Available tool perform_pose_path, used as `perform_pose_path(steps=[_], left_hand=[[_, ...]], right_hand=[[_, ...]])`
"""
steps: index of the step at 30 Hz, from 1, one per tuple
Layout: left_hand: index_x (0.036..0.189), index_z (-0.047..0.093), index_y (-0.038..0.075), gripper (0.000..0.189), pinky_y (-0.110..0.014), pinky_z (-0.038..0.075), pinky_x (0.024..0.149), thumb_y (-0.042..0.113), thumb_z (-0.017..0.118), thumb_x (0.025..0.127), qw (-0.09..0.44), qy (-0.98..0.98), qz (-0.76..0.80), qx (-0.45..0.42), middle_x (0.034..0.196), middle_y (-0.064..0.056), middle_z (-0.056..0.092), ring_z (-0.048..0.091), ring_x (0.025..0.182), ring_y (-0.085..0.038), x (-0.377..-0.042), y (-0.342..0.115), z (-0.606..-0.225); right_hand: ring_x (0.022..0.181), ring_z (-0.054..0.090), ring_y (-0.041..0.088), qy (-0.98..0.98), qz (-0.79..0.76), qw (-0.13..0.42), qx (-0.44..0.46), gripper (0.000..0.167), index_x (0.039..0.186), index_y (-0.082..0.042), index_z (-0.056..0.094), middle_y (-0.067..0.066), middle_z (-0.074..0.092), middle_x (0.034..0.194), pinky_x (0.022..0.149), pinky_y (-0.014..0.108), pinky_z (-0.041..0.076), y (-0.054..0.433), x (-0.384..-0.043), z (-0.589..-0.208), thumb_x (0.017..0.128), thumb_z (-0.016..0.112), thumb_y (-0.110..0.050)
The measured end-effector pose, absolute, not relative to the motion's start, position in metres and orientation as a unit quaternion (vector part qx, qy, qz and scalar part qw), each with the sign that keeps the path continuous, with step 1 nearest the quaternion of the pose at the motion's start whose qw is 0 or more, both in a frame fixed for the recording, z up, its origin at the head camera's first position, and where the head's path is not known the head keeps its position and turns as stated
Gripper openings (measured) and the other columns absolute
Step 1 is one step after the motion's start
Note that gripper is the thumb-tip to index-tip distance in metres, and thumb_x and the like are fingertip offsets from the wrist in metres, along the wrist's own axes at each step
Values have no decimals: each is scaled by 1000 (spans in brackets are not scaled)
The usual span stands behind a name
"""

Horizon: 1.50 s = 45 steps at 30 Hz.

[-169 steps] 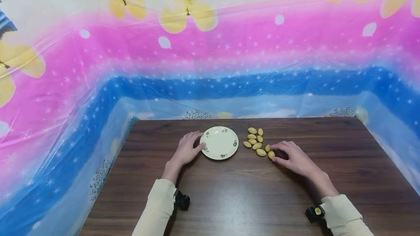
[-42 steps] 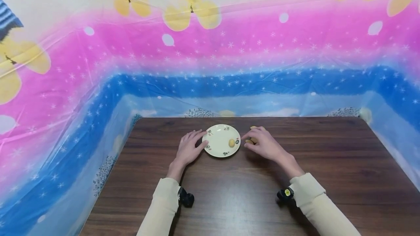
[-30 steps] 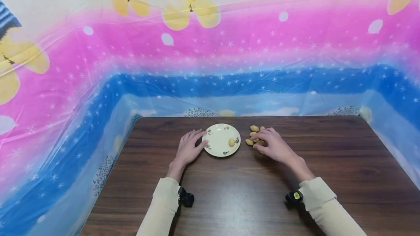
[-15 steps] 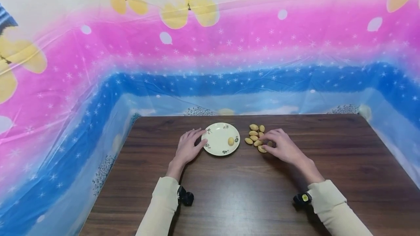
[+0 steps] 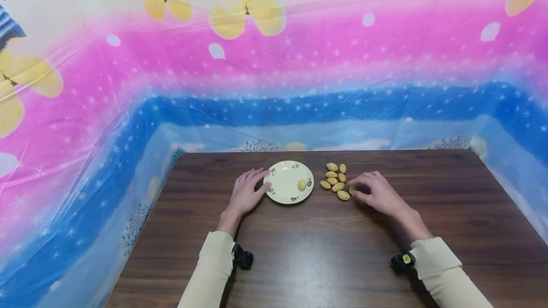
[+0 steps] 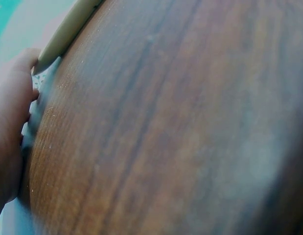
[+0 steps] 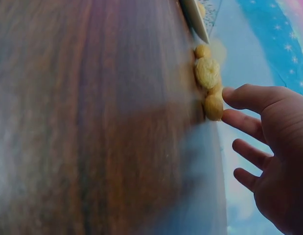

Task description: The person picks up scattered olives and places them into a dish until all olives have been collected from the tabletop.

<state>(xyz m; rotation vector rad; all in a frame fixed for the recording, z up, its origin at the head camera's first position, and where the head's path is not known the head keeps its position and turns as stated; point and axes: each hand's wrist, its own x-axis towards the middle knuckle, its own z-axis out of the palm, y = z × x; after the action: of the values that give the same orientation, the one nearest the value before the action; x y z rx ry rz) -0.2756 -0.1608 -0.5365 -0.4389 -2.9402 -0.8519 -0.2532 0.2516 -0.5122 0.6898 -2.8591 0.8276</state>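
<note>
At the back of the table, my left hand (image 5: 245, 193) holds the near-left rim of a round cream plate (image 5: 282, 189) with small dark motifs, its thumb and fingertips at the edge. One small yellow oval piece (image 5: 302, 185) lies on the plate. To the plate's right sits a cluster of similar yellow pieces (image 5: 331, 174), rounded and somewhat wrinkled. The thumb and index finger of my right hand (image 5: 381, 196) pinch the nearest-right piece (image 7: 213, 106), partly hidden by the fingers in the head view. In the right wrist view the other fingers are spread apart.
The dark wood-grain table (image 5: 299, 251) has its back edge just behind the plate and pieces. A patterned pink and blue cloth (image 5: 299, 65) hangs behind and beside it. Both cuffs (image 5: 436, 255) carry small black cameras.
One yellow piece lies on the plate now that was not there several seconds ago. During the last second my right hand has drawn back rightward from over the cluster to its outermost piece.
</note>
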Motion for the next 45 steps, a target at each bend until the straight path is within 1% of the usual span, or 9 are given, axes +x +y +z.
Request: perform_pose_path(steps=[6,9,16,25,33,39,42,45], left_hand=[[148,48,32,53,-55,16,122,57,45,101,26,-949,-280,-142,158,1,39,28,149,-28,-277,-161,-536],[148,48,32,53,-54,16,122,57,46,100,26,-949,-280,-141,158,0,40,28,149,-28,-277,-161,-536],[148,48,32,53,-54,16,122,57,45,101,24,-950,-276,-141,158,0,40,28,149,-28,-276,-161,-536],[149,47,32,54,-53,15,123,57,44,101,22,-951,-275,-140,159,0,39,27,150,-28,-275,-160,-534],[148,47,32,53,-53,16,123,56,46,101,26,-950,-275,-143,158,0,40,28,150,-28,-275,-160,-535],[149,46,32,54,-53,16,123,56,45,101,24,-951,-275,-142,159,0,39,27,150,-28,-275,-162,-535],[149,46,32,54,-53,15,123,56,45,101,21,-952,-272,-140,159,1,38,27,150,-28,-275,-161,-536],[149,45,32,54,-52,15,123,57,45,101,20,-952,-271,-139,159,1,38,26,150,-27,-275,-161,-536]], right_hand=[[116,53,33,-935,269,49,227,27,117,-12,72,8,69,117,99,57,41,257,-255,-514,91,73,-17],[115,53,35,-934,270,52,229,28,117,-12,72,10,69,117,98,58,41,258,-255,-516,90,73,-17],[118,52,36,-941,263,32,212,26,117,-15,73,10,68,119,101,62,38,256,-259,-518,92,72,-22],[121,51,36,-947,252,18,198,21,114,-17,75,10,68,120,105,64,34,252,-261,-516,93,69,-21],[118,53,35,-948,247,37,199,20,110,-17,76,9,70,116,104,63,35,251,-260,-514,92,72,-23],[121,52,35,-945,253,43,204,20,111,-18,76,8,70,117,105,64,34,245,-260,-509,92,72,-24],[121,52,35,-944,253,44,209,21,111,-16,75,8,70,116,106,65,33,242,-259,-504,91,72,-23],[117,53,33,-941,252,50,219,22,111,-14,75,7,70,115,104,63,35,237,-258,-499,91,73,-22]])
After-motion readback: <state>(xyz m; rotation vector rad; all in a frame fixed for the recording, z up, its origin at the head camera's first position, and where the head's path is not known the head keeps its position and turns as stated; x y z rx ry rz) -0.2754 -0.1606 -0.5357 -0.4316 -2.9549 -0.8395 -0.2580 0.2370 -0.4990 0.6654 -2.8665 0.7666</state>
